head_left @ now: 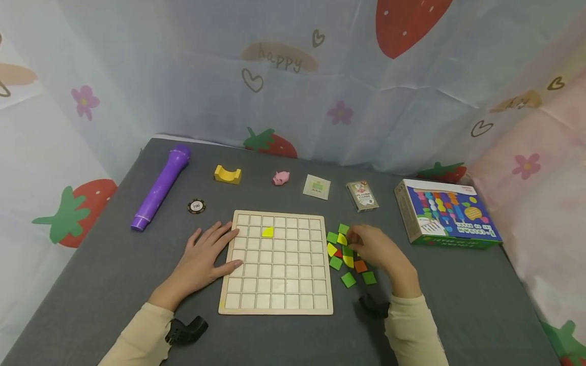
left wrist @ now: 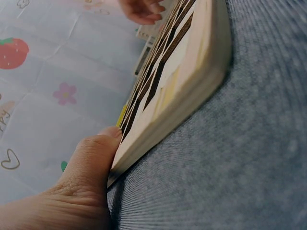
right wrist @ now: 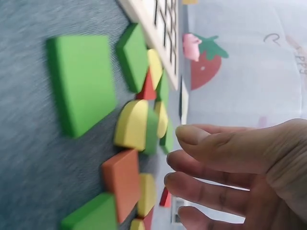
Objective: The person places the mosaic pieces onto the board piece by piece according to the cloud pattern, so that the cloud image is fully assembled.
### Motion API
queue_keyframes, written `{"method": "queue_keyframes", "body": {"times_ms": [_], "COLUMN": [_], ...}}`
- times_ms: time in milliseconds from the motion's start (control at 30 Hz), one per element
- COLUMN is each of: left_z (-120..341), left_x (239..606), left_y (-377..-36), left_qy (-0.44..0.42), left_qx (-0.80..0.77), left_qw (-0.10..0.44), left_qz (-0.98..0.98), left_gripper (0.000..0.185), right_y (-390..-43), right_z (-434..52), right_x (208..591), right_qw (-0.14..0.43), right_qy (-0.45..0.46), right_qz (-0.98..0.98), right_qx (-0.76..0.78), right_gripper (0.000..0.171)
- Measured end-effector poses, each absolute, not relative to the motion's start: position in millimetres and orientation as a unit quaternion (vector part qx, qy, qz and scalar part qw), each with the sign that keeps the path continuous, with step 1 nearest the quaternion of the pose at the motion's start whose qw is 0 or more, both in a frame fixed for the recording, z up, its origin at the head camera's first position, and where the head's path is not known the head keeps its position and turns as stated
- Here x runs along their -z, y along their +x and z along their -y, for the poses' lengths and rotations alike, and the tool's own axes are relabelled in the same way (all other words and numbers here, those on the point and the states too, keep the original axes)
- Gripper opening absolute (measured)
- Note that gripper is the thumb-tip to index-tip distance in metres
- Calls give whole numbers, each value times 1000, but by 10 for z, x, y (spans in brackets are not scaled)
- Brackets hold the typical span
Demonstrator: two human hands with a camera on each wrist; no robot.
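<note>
Fingers of the right hand [head_left: 373, 249] hover relaxed over loose tiles [head_left: 348, 279]; left hand [head_left: 208, 256] lies spread against one board [head_left: 276, 300].

Your left hand [head_left: 208, 256] lies flat on the grey surface [head_left: 114, 264], fingers touching the left edge of the wooden grid board [head_left: 276, 264]. One yellow tile [head_left: 267, 232] sits in the board's second row. Your right hand [head_left: 373, 249] rests over the loose tiles [head_left: 341, 254] just beside the board.
</note>
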State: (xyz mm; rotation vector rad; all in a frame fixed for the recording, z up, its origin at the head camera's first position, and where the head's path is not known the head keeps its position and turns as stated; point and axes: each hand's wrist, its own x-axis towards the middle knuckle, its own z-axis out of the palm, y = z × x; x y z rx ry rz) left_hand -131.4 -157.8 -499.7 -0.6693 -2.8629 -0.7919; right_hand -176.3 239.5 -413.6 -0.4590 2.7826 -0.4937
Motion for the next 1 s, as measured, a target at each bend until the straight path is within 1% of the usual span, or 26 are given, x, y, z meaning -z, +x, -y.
{"method": "queue_keyframes", "body": {"times_ms": [200, 433, 633, 733, 800, 1000], "left_z": [1580, 1583, 1587, 1583, 1579, 1580], "left_x": [4987, 4999, 5024, 5032, 5026, 5004], "left_y": [-1325, -1324, -1308, -1305, -1306, -1315], "left_qy": [-220, -221, -219, -220, -220, -220], "left_qx": [256, 255, 255, 256, 258, 259], "left_qw": [47, 47, 48, 48, 46, 46], "left_qz": [940, 940, 940, 940, 940, 940], "left_gripper": [73, 73, 73, 72, 72, 73], "right_y": [-1742, -1724, -1619, -1553, -1509, -1378], "right_z": [-2482, -2545, -2637, -2703, -2742, -2722], "right_x": [4206, 4196, 4211, 4207, 4195, 4183], "right_qw": [131, 132, 132, 129, 128, 139], "right_qy": [-159, -128, -131, -130, -122, -93], "right_qz": [-964, -969, -970, -971, -973, -976], "right_qx": [166, 167, 157, 155, 151, 142], "right_gripper": [21, 28, 27, 29, 30, 27]}}
